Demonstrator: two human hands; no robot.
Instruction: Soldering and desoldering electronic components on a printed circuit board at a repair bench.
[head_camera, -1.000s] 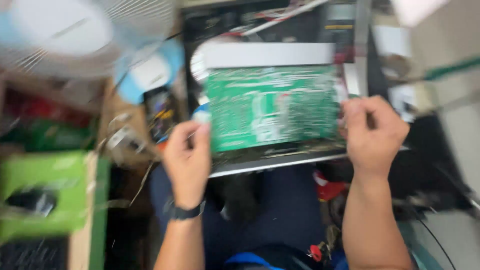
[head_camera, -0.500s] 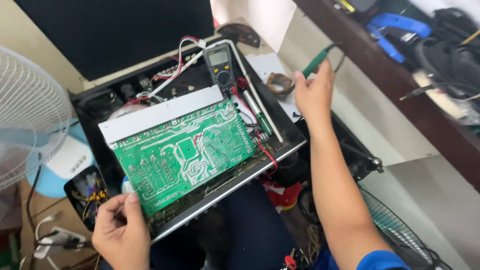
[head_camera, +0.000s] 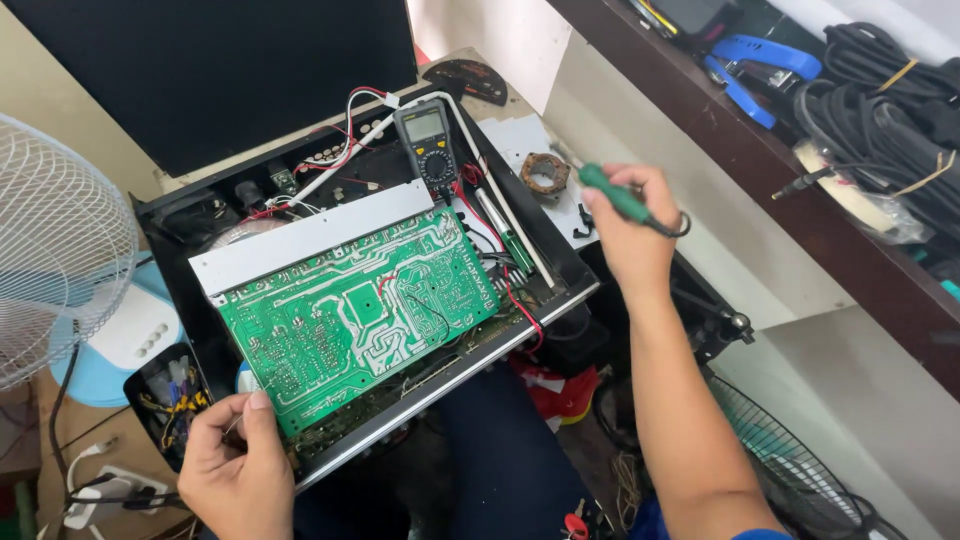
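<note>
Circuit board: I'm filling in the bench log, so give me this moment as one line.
left hand: grips circuit board corner | right hand: holds green-handled tool, raised off board | meter: lies in case

Circuit board (head_camera: 350, 305) lies in open chassis (head_camera: 555, 265), multimeter (head_camera: 432, 145) at its far edge, fan (head_camera: 50, 250) left of it, left hand (head_camera: 235, 475) at near-left corner, right hand (head_camera: 630, 235) beyond right edge.

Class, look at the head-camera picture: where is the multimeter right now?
The multimeter lies at the far end of the open black chassis, just beyond the green circuit board, left of the right hand holding a green-handled tool.
</note>
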